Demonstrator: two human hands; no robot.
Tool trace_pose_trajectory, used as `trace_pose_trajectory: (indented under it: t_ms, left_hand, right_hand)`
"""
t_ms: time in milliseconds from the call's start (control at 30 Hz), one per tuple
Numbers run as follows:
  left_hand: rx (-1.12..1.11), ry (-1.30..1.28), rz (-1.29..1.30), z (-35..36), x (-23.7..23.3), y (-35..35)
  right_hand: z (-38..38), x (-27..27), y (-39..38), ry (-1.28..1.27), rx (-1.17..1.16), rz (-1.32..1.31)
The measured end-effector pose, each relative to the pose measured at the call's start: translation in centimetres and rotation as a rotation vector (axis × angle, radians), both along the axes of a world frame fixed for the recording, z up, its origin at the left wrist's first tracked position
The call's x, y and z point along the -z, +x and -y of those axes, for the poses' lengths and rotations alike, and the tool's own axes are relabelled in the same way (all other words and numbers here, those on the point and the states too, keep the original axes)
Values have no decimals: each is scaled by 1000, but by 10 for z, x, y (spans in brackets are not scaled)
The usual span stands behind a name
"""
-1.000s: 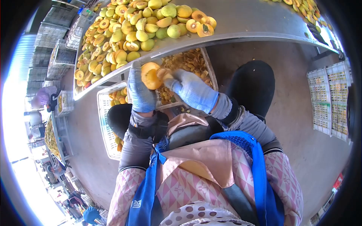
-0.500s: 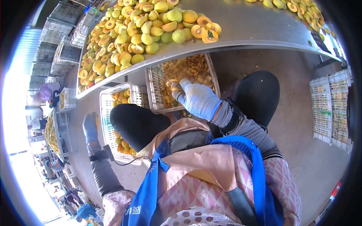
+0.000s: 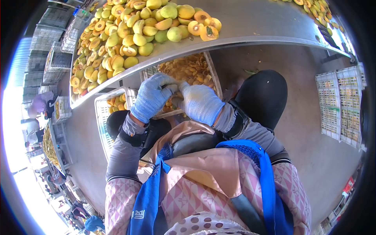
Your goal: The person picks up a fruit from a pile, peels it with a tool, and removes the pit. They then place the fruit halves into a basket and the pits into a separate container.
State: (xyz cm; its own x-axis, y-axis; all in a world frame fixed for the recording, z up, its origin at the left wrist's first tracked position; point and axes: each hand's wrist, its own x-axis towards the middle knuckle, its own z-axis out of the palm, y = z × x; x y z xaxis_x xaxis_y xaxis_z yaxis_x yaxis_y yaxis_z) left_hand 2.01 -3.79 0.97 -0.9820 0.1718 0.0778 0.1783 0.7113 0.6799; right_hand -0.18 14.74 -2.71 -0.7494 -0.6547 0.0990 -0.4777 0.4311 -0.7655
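Note:
My left hand [image 3: 150, 98], in a pale blue knit glove, has its fingers curled in toward my right hand. My right hand [image 3: 200, 102], gloved alike, is closed with its fingertips meeting the left ones. Whatever they hold between them is hidden by the gloves. Directly beneath both hands is a white plastic crate [image 3: 213, 74] of brownish-orange fruit scraps [image 3: 188, 67]. A second white crate [image 3: 102, 117], holding orange fruit pieces [image 3: 116, 103], stands to the left, partly behind my knee.
A metal table [image 3: 250, 23] spans the front, its edge just beyond my hands. Halved yellow peaches [image 3: 129, 39] are heaped on its left side, more fruit [image 3: 313, 8] at far right. Slatted crates [image 3: 340, 103] stand right; stacked crates [image 3: 49, 43] and people [image 3: 41, 103] are at left.
My left hand has swung up and inward from beside the left crate to meet my right hand. The right hand stays over the scraps crate. The view has shifted slightly.

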Motion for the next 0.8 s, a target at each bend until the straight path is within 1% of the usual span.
trace_pose_trajectory:
  t_ms: [67, 100, 167, 233, 267, 333, 367, 400, 433, 500, 533, 633, 667, 767, 800]
  left_hand:
    - [-42, 47, 88, 0, 10, -6]
    - [-72, 59, 57, -3, 11, -8]
    - [-139, 77, 0, -7, 12, -8]
    - [-235, 11, -62, 3, 21, -15]
    - [-276, -20, -97, 8, 23, -22]
    - [-217, -124, -138, 15, 19, -36]
    - [-190, -177, -156, 18, 17, -42]
    - [-213, -91, -247, 16, 18, -51]
    - [-249, -71, -141, 15, 14, -57]
    - [-318, -26, 71, 0, -8, -72]
    - [-170, 50, 174, 15, 4, -80]
    - [-128, 263, 513, 13, 7, -78]
    - [-89, 353, 581, 11, 7, -72]
    - [-77, 521, 668, -1, 6, -61]
    - [-65, 475, 626, -3, 8, -58]
  right_hand:
    - [0, -1, -1, 104, 14, 9]
    - [0, -1, -1, 155, 16, 14]
    - [-2, 1, -2, 158, -35, 18]
    - [-4, 4, -2, 156, -87, 20]
    - [-5, 6, -1, 186, -73, 34]
    - [-6, 12, 2, 253, -43, 65]
    - [-7, 7, -1, 233, 6, 62]
    - [-8, 0, -5, 212, 54, 61]
    - [-9, -6, -9, 192, 102, 62]
    - [-12, -12, -16, 202, 118, 77]
    - [-14, -12, -18, 206, 128, 84]
    - [-16, -3, -19, 158, 213, 1]
    - [-17, -2, -19, 153, 221, -20]
    - [-17, -1, -18, 144, 223, -52]
    - [-16, 0, -17, 142, 219, -43]
